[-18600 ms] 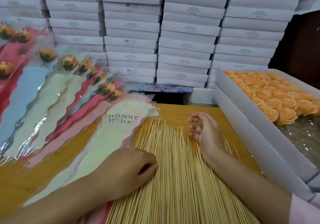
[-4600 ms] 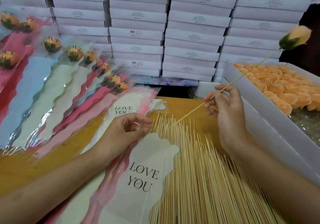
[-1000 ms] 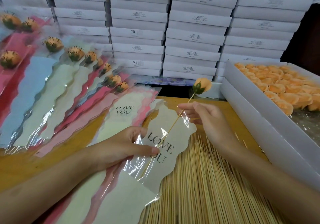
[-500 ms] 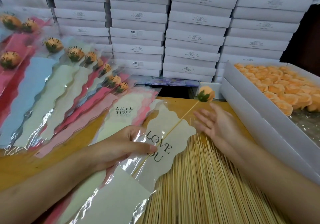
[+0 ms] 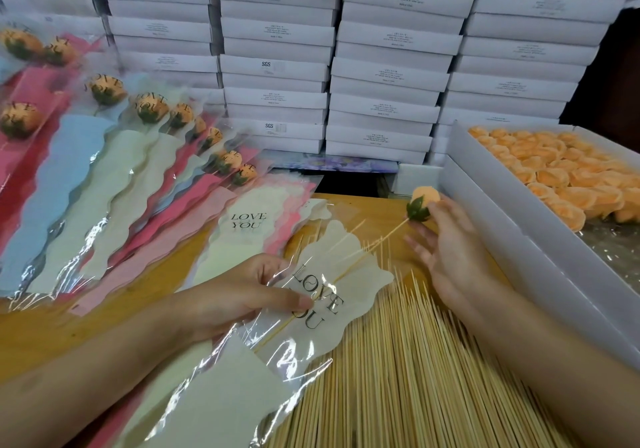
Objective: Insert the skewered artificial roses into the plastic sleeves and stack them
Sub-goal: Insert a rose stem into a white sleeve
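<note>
The left hand (image 5: 242, 300) pinches a "LOVE YOU" plastic sleeve (image 5: 349, 284) with the skewered rose (image 5: 423, 203) partly inside, its head outside against the right hand's (image 5: 450, 257) straight fingers. A white box (image 5: 485, 212) on the right holds orange rose heads (image 5: 561, 170); filled sleeves (image 5: 104, 177) lie overlapped at left

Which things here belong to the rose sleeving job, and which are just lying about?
Job: orange artificial rose on wooden skewer; clear plastic LOVE YOU sleeve pinched by left hand; right hand; spread of filled sleeves; pile of loose wooden skewers; white tray of orange rose heads.
Lying about: stacked white cardboard boxes; purple flower-printed packaging.
</note>
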{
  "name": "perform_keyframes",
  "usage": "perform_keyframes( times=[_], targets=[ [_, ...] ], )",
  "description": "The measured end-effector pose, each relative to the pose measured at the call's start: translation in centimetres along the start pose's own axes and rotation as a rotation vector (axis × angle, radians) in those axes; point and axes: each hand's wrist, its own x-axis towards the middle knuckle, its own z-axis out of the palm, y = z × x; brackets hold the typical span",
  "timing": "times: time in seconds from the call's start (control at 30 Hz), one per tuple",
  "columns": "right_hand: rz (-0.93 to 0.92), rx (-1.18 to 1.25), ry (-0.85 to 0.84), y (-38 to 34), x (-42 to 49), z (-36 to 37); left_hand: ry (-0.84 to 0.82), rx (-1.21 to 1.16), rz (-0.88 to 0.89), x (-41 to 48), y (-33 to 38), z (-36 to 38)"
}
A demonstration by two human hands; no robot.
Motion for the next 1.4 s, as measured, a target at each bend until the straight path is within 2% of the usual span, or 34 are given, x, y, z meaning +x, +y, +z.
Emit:
perform_keyframes(
  times=[0.1,0.43,0.73,1.0,1.17,1.4],
  targets=[
    [0.010,-0.052,-0.059,0.2,-0.2,0.1,-0.097,-0.049,0.014,-0.1,0.1,-0.1],
    [-0.057,-0.259,-0.267,0.3,-1.1,0.4,-0.134,-0.018,0.036,-0.3,0.7,0.2],
    [-0.228,-0.458,-0.374,0.4,-2.1,0.8,-0.068,-0.055,0.063,-0.1,0.3,0.2],
    [-0.354,-0.568,-0.541,0.3,-3.0,1.2,-0.067,-0.069,0.058,0.3,-0.6,-0.4],
    [-0.387,-0.600,-0.597,0.4,-3.2,1.2,-0.010,-0.019,0.027,0.5,-0.7,-0.6],
    [-0.366,-0.608,-0.606,0.3,-3.3,1.2,-0.062,-0.048,-0.027,0.5,-0.3,-0.5]
  ],
)
